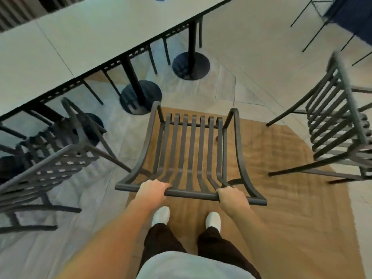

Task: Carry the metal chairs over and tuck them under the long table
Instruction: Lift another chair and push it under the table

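Gripping the top rail of a dark slatted metal chair (189, 150), both hands work from behind its backrest: the left hand (153, 191) has its fingers curled over the rail toward the left end, and the right hand (231, 198) is wrapped round the same rail toward the right end. Seat slats run away from the person toward the long table (80, 37), whose pale top crosses the upper left on a diagonal. Chair sits short of the table edge, over a tan patch of floor (281, 188); whether its legs touch the floor cannot be told. Two round black pedestal bases (141, 97) stand under the table just ahead. A second metal chair (50, 158) is at left, partly under the table edge. A third chair (338, 121) stands at right, well apart from the table. White shoes (161, 215) and dark trousers show below the rail.
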{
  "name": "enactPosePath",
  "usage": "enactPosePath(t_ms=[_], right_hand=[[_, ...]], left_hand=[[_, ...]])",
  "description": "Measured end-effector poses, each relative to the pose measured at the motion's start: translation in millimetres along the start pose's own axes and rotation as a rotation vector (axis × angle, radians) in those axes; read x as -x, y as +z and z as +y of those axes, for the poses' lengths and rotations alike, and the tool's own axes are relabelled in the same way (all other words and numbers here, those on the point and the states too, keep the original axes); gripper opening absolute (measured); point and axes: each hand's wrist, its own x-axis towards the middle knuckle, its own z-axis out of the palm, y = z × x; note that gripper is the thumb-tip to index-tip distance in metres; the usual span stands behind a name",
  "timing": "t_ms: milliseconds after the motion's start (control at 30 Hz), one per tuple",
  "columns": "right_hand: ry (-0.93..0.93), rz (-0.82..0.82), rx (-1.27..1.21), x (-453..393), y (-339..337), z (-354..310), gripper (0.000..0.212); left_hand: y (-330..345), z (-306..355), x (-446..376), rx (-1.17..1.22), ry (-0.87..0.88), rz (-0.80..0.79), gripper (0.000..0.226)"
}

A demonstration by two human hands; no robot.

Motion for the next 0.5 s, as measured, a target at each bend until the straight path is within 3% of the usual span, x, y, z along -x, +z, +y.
enactPosePath(t_ms=[233,500], right_hand=[[-0.162,0.007,0.22,-32,-38,47,0.021],[-0.303,-0.004,0.344,-87,-93,57,0.022]], left_hand=[[11,52,8,0.162,-0.172,0.006,0.041],[-7,65,-19,0.306,-0.257,-0.003,0.037]])
